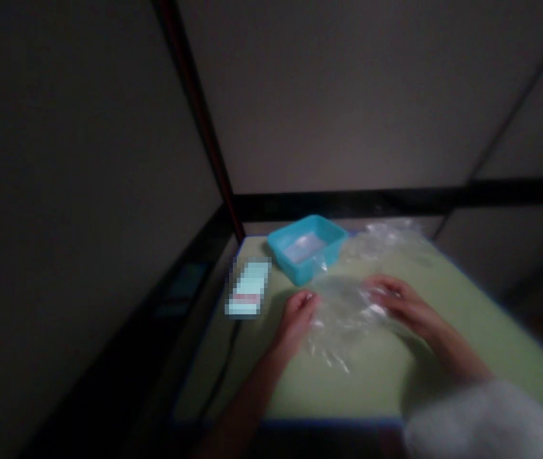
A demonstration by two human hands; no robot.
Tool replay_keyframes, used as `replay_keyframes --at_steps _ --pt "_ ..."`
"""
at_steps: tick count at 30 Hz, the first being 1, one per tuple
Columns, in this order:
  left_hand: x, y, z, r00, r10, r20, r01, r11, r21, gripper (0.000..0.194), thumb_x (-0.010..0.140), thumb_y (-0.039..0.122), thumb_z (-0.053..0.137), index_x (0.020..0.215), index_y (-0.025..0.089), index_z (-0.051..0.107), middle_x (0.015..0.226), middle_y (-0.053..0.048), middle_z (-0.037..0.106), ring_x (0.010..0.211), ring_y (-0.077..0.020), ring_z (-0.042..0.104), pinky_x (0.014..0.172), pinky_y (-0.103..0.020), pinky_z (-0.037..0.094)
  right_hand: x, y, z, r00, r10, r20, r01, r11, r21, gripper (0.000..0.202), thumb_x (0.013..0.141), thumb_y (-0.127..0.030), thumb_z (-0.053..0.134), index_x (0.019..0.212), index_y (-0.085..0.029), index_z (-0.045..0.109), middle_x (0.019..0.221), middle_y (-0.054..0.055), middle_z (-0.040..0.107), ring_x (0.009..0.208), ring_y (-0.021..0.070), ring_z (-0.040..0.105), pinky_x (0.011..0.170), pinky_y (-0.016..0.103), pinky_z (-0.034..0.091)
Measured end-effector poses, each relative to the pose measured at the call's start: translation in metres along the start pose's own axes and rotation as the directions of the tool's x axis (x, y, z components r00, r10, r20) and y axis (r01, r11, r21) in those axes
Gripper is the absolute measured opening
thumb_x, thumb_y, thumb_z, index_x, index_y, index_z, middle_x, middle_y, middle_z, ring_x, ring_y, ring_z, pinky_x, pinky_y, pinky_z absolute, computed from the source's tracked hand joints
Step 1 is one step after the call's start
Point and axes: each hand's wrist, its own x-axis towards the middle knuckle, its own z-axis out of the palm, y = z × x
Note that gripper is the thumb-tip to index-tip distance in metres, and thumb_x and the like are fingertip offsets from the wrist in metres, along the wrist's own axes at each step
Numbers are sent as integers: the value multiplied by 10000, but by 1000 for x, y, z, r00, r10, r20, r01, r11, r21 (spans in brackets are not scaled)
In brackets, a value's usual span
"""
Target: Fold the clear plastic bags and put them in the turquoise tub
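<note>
A clear plastic bag [342, 319] is stretched between my two hands above the table. My left hand [300, 309] pinches its left side, fingers closed. On the other side, my right hand [398, 299] grips the bag with bent fingers. Light glints off the creased film, and its lower edge hangs loose. Just beyond the bag stands a turquoise plastic basket [307, 274] with something flat and whitish [305, 245] at its bottom. The picture is dim and blurred, so finer detail is lost.
More crumpled clear plastic [388, 239] lies at the table's far right. Left of the basket, a phone-like device with a pixelated lit screen [251, 287] rests beside a dark cable [226, 370]. The pale green table [328, 395] meets a wall [348, 115] behind.
</note>
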Motion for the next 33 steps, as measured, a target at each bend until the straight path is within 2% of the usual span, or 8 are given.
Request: replay_keyframes --at_steps 8,16,18,20,23,26,30,33 --pt "3 2 -4 998 40 -47 -37 997 70 365 570 449 738 709 126 642 479 66 434 430 -46 345 414 -174 221 15 13 -20 995 -92 -42 93 995 27 411 492 -346 851 842 -207 687 813 21 687 657 127 590 589 232 465" --pt "-2 44 0 969 241 -61 -222 950 222 210 694 322 667 848 187 714 588 10 599 569 -135 528 492 -198 395 25 24 -42 893 -207 -400 246 968 49 336 561 -306 800 855 -231 657 887 14 681 714 136 604 639 257 488" --pt "-14 61 3 862 507 -17 -451 782 430 235 781 291 574 955 207 707 689 -10 645 595 -144 540 540 -221 431 24 25 -44 896 -199 -398 240 969 55 305 580 -302 784 849 -234 657 899 12 676 707 126 596 638 249 487" --pt "-28 76 7 729 647 222 -625 499 600 283 835 252 495 1039 227 690 744 -33 652 646 -152 566 623 -239 458 22 24 -45 900 -195 -390 236 970 59 277 589 -292 778 834 -236 661 891 7 674 710 118 591 652 242 486" --pt "-46 80 16 619 447 646 -757 120 643 366 881 197 410 1153 292 635 696 -26 616 556 -136 557 599 -240 448 20 21 -47 900 -201 -388 238 970 51 244 602 -289 770 814 -237 662 864 -1 669 701 110 583 663 236 482" --pt "-51 60 23 610 169 774 -780 -44 625 428 896 151 386 1256 327 538 809 -34 636 559 -140 586 596 -256 447 18 19 -50 894 -211 -394 243 970 30 222 614 -302 762 800 -234 662 837 1 667 681 111 579 659 246 482" --pt "-51 25 26 678 24 734 -730 -85 678 434 873 150 460 1284 286 493 1039 -74 646 698 -181 647 680 -295 465 15 20 -52 888 -223 -402 240 971 -7 201 624 -323 749 773 -224 657 815 11 670 667 126 585 649 267 481" --pt "-57 19 22 668 -26 744 -743 30 668 574 805 385 608 1340 294 422 1171 -79 614 906 -259 643 800 -355 472 12 17 -50 886 -256 -387 236 967 -100 197 636 -324 739 776 -213 656 811 23 675 697 147 600 668 282 485"
